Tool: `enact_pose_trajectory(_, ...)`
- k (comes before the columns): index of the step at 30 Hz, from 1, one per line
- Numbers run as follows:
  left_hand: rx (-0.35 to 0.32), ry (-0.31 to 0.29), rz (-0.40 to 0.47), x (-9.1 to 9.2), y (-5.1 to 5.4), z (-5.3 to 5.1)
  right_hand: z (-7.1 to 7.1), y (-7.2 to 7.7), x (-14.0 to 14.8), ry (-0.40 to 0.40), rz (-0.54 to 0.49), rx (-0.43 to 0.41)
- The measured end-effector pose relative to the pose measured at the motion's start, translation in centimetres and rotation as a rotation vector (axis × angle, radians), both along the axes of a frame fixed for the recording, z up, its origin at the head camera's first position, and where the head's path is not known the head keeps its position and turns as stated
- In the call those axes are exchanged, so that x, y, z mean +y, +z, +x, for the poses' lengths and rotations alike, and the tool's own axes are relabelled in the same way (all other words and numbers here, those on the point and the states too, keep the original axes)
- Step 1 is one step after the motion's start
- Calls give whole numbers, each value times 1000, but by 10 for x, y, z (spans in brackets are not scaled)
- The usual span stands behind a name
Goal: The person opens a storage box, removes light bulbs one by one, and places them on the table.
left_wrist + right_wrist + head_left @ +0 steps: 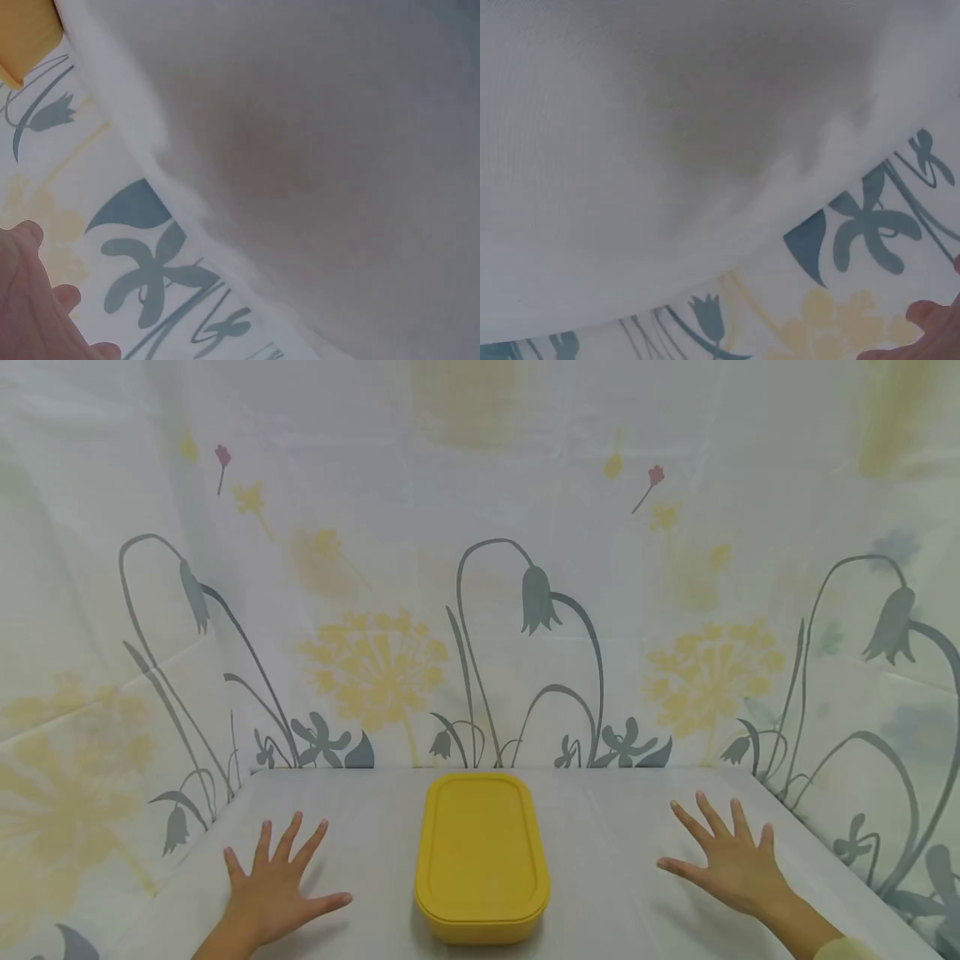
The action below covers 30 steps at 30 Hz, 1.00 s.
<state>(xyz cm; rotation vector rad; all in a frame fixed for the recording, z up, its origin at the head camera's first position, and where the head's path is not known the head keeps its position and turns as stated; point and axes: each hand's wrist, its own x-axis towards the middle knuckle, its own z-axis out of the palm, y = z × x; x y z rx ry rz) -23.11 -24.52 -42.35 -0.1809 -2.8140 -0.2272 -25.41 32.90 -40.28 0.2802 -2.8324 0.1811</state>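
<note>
A yellow lidded box (482, 852), rectangular with rounded corners, stands on the white table between the two hands in the head view. To its left is my left hand (273, 889), fingers spread and straight, touching no object. My right hand (731, 864) is spread the same way on the other side, apart from the box. In the left wrist view, part of the left hand (34, 300) shows at the lower left and a corner of the yellow box (30, 37) at the upper left. Fingers of the right hand (922, 334) appear at the lower right of the right wrist view.
The white tabletop (600, 827) carries shadows below both hands. Behind it and along both sides hangs a pale curtain (510, 693) printed with grey bellflowers and yellow blossoms.
</note>
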Motion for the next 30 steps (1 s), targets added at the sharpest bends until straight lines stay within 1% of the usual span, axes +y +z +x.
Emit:
enact_pose_trajectory(4,-6,11,32,6,0,-2,0,0,-6,-12,-67,-27)
enact_pose_trajectory(8,-20,9,72,13,3,-2,-1,2,-11,-15,-124,-52)
enact_pose_trajectory(14,-83,-3,147,25,11,-3,-3,3,-23,-5,-189,-65)
enact_pose_trajectory(16,-107,-7,178,27,13,-4,-4,4,-28,-3,-218,-89)
enact_pose_trajectory(18,-107,-21,202,29,14,-5,-5,5,-32,-1,-248,-121)
enact_pose_trajectory(22,-101,-61,291,32,13,-10,-5,6,-39,4,-299,-191)
enact_pose_trajectory(24,-120,-72,351,34,13,-11,-5,6,-43,12,-335,-217)
enact_pose_trajectory(28,-151,-83,436,39,13,-14,-4,4,-51,48,-439,-230)
enact_pose_trajectory(30,-151,-86,462,42,12,-16,-4,3,-55,69,-483,-227)
